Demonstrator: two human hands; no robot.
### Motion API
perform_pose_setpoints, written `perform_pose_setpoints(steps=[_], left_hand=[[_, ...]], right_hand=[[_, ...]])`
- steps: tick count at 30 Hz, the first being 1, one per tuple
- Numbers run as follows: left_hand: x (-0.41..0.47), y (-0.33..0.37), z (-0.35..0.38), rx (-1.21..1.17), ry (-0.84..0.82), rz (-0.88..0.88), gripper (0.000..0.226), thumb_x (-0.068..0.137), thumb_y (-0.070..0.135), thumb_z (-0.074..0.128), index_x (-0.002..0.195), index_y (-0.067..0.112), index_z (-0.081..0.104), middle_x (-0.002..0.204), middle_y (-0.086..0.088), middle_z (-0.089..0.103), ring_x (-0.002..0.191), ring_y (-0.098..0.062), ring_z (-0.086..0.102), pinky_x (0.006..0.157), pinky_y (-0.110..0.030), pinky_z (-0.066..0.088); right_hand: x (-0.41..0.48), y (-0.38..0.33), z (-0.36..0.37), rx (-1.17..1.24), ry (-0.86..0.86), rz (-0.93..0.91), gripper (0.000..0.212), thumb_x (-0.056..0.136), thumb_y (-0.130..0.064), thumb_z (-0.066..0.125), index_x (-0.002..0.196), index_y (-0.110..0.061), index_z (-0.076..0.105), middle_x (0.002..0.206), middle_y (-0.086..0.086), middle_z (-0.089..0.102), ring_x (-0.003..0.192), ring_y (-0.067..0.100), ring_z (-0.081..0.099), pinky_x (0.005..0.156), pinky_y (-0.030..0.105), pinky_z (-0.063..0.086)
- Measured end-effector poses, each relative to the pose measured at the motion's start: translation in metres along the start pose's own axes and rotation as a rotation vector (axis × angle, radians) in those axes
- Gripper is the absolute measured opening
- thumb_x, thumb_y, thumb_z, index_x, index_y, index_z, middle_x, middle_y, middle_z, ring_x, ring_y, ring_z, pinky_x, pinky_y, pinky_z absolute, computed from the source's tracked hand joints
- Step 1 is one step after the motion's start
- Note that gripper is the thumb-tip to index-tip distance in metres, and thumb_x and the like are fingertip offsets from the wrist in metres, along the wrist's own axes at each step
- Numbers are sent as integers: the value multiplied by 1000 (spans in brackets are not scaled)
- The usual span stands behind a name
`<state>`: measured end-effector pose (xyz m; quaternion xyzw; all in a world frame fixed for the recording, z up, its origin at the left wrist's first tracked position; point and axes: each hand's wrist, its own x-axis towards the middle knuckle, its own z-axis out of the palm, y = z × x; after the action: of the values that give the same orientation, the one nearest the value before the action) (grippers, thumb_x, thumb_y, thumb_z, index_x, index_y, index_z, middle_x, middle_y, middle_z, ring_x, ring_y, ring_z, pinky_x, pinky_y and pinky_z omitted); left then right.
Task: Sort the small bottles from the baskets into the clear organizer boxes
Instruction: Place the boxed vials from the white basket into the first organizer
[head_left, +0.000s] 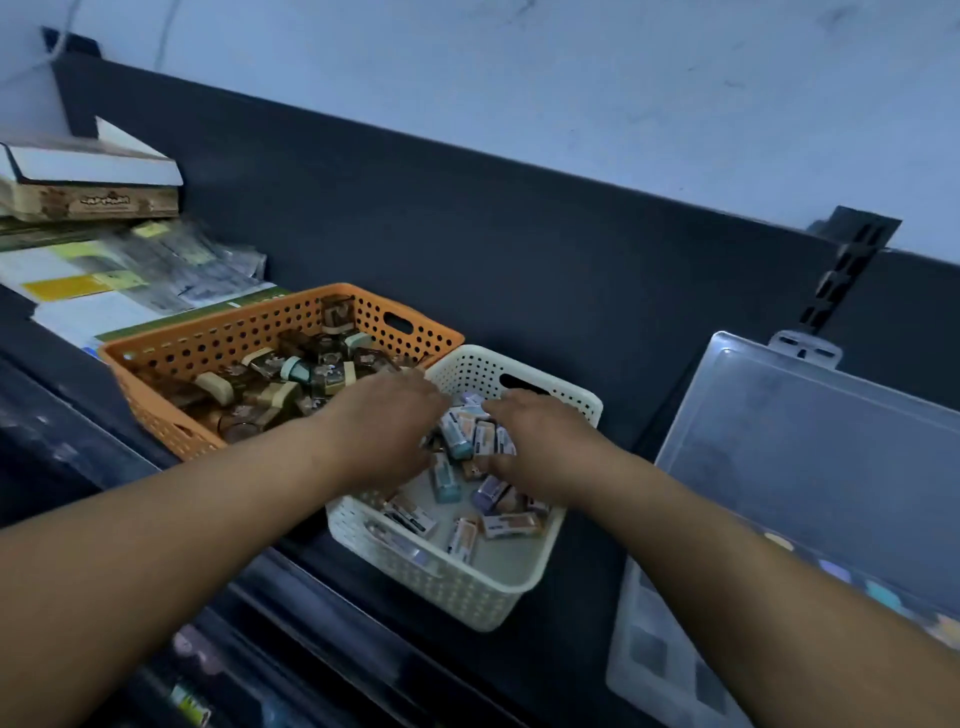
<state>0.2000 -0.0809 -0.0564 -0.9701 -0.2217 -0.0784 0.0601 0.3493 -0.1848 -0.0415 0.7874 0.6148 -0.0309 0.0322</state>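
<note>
A cream perforated basket (524, 571) sits on the dark shelf and holds several small pastel bottles (457, 436). Both my hands reach into it. My left hand (387, 431) lies over the basket's left side, fingers spread down among the bottles. My right hand (535, 447) is on the right, its fingers curled round a cluster of the small bottles. An orange perforated basket (171, 415) behind and to the left holds several brown bottles with cream and teal caps (296, 371). A clear organizer box (675, 654) stands at the right, lid (810, 457) raised.
A dark back panel (519, 249) runs behind the baskets. Stacked boxes and papers (93, 208) lie at the far left. A slotted shelf bracket (852, 265) rises behind the organizer lid. The organizer's compartments hold a few coloured caps (878, 597).
</note>
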Motion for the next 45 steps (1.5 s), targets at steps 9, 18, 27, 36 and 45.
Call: perform_pose_setpoints(steps=[9,18,27,36,45], left_hand=[[13,-2,6,-31,17,109,36,85,26,56,120,19,56,116,-1,59,108,-20,52,94,-33,40],[11,1,10,-38,-46,160,30,85,21,58,115,27,60,107,4,64,100,-17,57,95,-32,36],[22,21,12,-103,-287,160,27,83,19,66,107,31,64,96,8,45,96,-14,50,71,-27,38],[27,33,8,-106,-248,127,11,82,32,66,91,29,60,95,7,50,93,-14,49,78,-32,46],[41,102,-53,-775,119,-26,17,75,23,79,81,27,64,78,7,66,72,-8,63,60,-27,50]], right_hand=[[40,-25,6,39,-36,108,40,91,-38,53,128,-20,52,116,6,58,93,23,57,74,33,48],[19,6,-14,147,152,219,16,84,-15,60,89,-16,45,75,-4,46,75,20,50,49,27,32],[-27,35,-20,371,243,158,13,86,-25,62,84,-19,51,79,-4,55,69,14,51,58,29,40],[-83,69,-35,506,331,155,14,87,-28,67,84,-18,57,78,-3,58,68,11,51,63,29,42],[-147,120,-33,616,343,225,17,83,-17,74,76,-19,59,67,-2,55,57,9,45,55,23,39]])
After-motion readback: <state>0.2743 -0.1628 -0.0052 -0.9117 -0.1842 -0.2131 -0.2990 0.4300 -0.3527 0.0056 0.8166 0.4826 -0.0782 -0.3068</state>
